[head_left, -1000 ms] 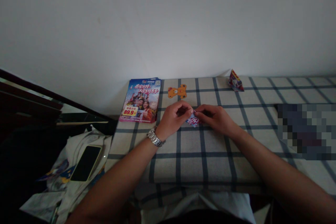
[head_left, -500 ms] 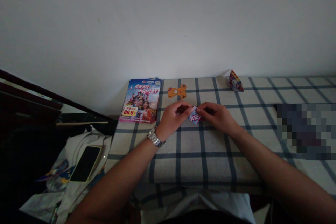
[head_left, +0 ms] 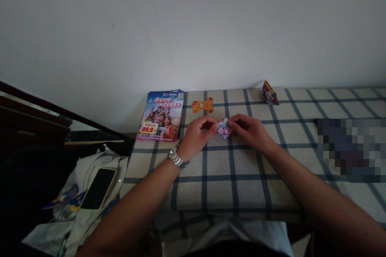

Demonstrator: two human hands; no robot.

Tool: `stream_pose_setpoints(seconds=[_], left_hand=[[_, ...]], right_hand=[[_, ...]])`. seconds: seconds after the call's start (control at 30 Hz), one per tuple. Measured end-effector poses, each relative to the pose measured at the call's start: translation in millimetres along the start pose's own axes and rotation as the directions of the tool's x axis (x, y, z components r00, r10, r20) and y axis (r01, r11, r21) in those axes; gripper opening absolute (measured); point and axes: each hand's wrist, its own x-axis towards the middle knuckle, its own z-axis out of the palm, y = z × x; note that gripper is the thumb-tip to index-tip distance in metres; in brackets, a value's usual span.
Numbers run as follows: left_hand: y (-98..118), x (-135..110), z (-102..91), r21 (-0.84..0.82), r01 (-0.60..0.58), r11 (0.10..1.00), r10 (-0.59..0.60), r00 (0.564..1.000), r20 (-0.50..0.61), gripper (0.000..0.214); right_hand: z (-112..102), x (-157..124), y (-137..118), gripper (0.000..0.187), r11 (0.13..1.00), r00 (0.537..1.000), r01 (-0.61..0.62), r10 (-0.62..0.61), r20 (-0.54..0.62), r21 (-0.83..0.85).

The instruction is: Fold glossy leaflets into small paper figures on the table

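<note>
A small folded piece of printed paper (head_left: 223, 129), blue and white with red lettering, is held between both hands just above the checked tablecloth (head_left: 229, 176). My left hand (head_left: 197, 135), with a metal watch on its wrist, pinches the paper's left edge with closed fingers. My right hand (head_left: 249, 131) pinches its right edge, fingers closed too. A stack of colourful flyers (head_left: 162, 115) lies at the table's far left corner. A finished folded paper shape (head_left: 269, 93) rests near the wall at the back.
An orange bear sticker (head_left: 203, 105) lies flat behind my hands. Left of the table, a phone (head_left: 99, 188) rests on a pile of cloth and papers. A blurred patch (head_left: 351, 148) covers part of the table's right side. A plain wall closes the back.
Both hands have lifted the folded paper slightly and shifted it a little away from me; the paper has turned between the fingertips. Everything else is still.
</note>
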Motion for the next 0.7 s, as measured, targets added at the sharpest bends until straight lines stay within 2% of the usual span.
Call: stream_pose_setpoints(seconds=[0.23,0.4,0.53,0.7], left_hand=[[-2,0,-1.1,-0.010,-0.017,1.000,0.017,1.000,0.011,0.017],[0,0,-1.7,0.061,-0.038,0.997,0.038,0.999,0.009,0.013],[5,-1,-1.3,0.121,-0.064,0.991,0.057,0.997,0.056,0.010],[9,-2,-1.2,0.132,-0.087,0.987,0.077,0.994,0.076,0.007]], right_hand=[[0,-1,-2,0.028,1.000,0.999,-0.012,0.011,0.040,0.017],[-1,-1,-4,0.029,1.000,0.998,0.013,-0.012,0.056,-0.008],[-1,-1,-2,0.027,0.999,0.998,0.018,-0.020,0.059,0.029],[-2,-1,-1,0.026,1.000,0.998,0.014,-0.015,0.069,0.005]])
